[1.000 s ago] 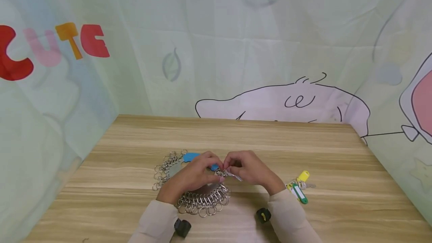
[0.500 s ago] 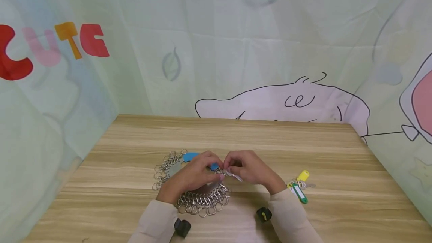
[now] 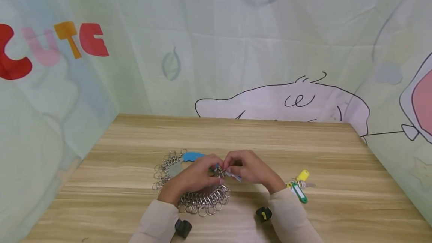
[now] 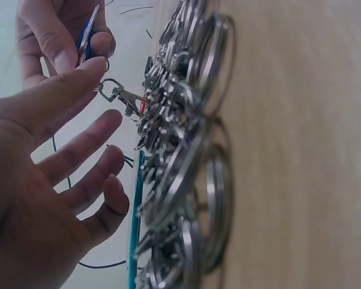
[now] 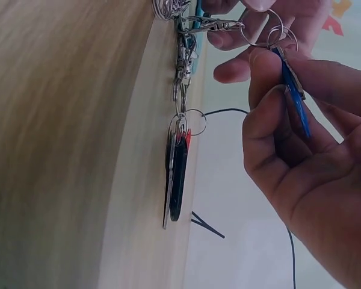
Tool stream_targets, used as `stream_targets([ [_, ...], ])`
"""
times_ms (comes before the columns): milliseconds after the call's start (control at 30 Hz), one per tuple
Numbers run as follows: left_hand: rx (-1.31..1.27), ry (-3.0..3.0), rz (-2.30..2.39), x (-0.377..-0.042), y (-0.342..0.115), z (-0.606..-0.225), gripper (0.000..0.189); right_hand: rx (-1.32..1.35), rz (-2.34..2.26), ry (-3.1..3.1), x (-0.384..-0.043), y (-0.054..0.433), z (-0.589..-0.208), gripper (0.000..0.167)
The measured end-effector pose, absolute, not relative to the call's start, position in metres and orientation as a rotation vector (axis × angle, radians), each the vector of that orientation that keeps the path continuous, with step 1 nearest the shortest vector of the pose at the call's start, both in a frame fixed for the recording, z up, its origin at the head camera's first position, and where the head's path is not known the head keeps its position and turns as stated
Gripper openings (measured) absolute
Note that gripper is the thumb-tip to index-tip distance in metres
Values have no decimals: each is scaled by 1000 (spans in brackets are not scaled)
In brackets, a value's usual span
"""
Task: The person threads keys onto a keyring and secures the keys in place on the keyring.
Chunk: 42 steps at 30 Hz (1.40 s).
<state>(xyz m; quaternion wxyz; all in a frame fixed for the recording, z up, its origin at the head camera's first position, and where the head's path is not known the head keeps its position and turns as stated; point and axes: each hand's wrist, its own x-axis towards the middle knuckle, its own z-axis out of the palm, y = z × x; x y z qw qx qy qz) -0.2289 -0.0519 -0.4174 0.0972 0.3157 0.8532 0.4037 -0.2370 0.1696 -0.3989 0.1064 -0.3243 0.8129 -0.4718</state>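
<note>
My left hand (image 3: 195, 175) reaches over a round array of metal swivel clasps and rings (image 3: 202, 200), its thumb and finger pinching a split ring (image 5: 248, 35). That ring links to a swivel clasp (image 4: 127, 100) of the array. Close by on the right, my right hand (image 3: 248, 168) pinches a blue key tag (image 5: 299, 111) and a thin silvery piece, apparently a key, between thumb and fingers. Small rings join this tag to the split ring. A flat blue piece (image 3: 192, 156) lies at the array's far side, partly hidden by the left hand.
To the right on the wooden table (image 3: 337, 153) lie keys with a yellow tag (image 3: 303, 175) and a green tag (image 3: 299, 193). Black wrist devices (image 3: 183, 228) sit at both sleeves. A printed curtain (image 3: 216, 48) stands behind the table.
Both hands stay almost in place. The left fingers have shifted slightly, showing more of the flat blue piece, and the tag in the right fingers has turned a little.
</note>
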Motion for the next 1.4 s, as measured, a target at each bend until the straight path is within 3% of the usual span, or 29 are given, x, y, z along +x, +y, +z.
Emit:
stream_targets([
  [933, 852, 2581, 1189, -231, -50, -420, 17, -1048, -1346, 2416, -232, 163, -395, 18],
  [1400, 904, 2615, 1123, -229, -48, -418, 23, -1002, -1280, 2551, -234, 165, -395, 13],
])
